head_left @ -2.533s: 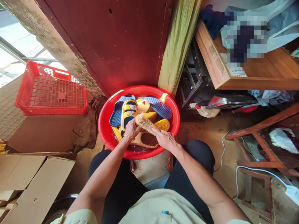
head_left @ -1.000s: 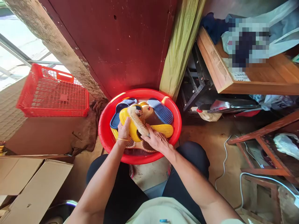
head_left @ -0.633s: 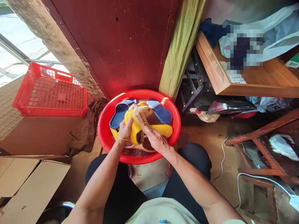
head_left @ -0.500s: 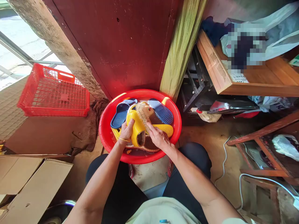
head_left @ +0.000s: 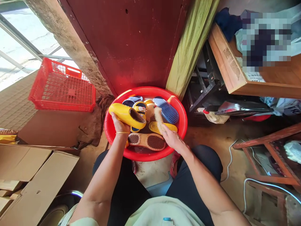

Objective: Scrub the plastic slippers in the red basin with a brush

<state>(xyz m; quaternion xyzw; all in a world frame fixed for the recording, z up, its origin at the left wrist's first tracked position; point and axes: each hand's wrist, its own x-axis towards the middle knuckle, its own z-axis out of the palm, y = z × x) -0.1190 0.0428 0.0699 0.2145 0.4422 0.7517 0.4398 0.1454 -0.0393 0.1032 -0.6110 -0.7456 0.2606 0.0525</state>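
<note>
Left hand [head_left: 120, 125] grips a yellow clog [head_left: 124, 115] over the red basin's [head_left: 147, 156] ten o'clock. Right hand [head_left: 173, 137] clasps a bristle brush [head_left: 159, 120]; three o'clock.

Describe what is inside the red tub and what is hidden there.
Visible inside the red tub are, among others, a blue sole, a yellow sole, a tan sole and a cartoon-marked slipper. The yellow shoe in the left hand hides whatever lies directly behind it.

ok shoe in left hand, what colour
Yellow outside; the shoe shows best in the head view.
</note>
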